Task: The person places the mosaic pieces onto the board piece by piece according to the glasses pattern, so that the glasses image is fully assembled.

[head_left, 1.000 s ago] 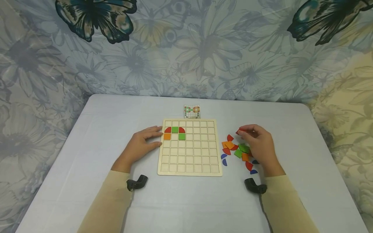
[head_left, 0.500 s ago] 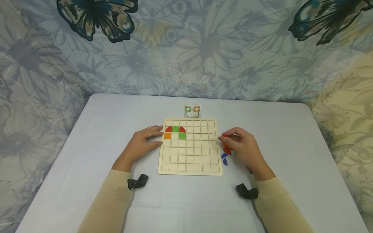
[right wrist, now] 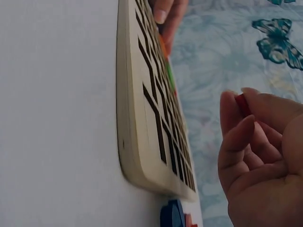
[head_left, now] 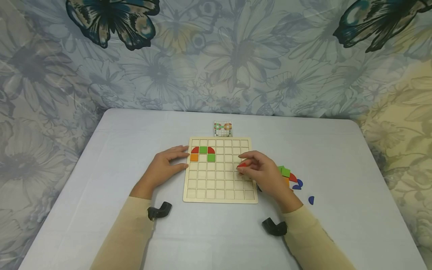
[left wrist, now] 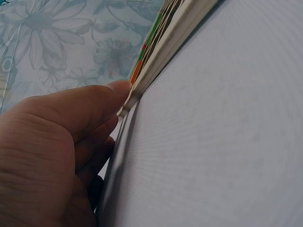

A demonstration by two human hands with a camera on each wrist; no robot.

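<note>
A wooden grid board point(head_left: 221, 183) lies flat on the white table. My left hand point(head_left: 164, 167) rests at its left edge, fingers extended; in the left wrist view the thumb point(left wrist: 102, 101) touches the board's side. Over the right columns of the board my right hand point(head_left: 263, 172) pinches a small red piece point(right wrist: 243, 105) between thumb and fingers; part of the piece is hidden. At the upper left of the grid sit two red quarter-round pieces point(head_left: 195, 150), two green squares point(head_left: 203, 149) and an orange square point(head_left: 194, 157).
A small printed pattern card point(head_left: 222, 128) lies behind the board. Loose green squares point(head_left: 285, 172), red and orange pieces and blue half-rounds point(head_left: 311, 200) lie right of the board, partly hidden by my right hand. A patterned cloth hangs behind the table.
My right hand has moved left from the loose pieces to above the board, carrying the red piece. My left hand stays at the board's edge.
</note>
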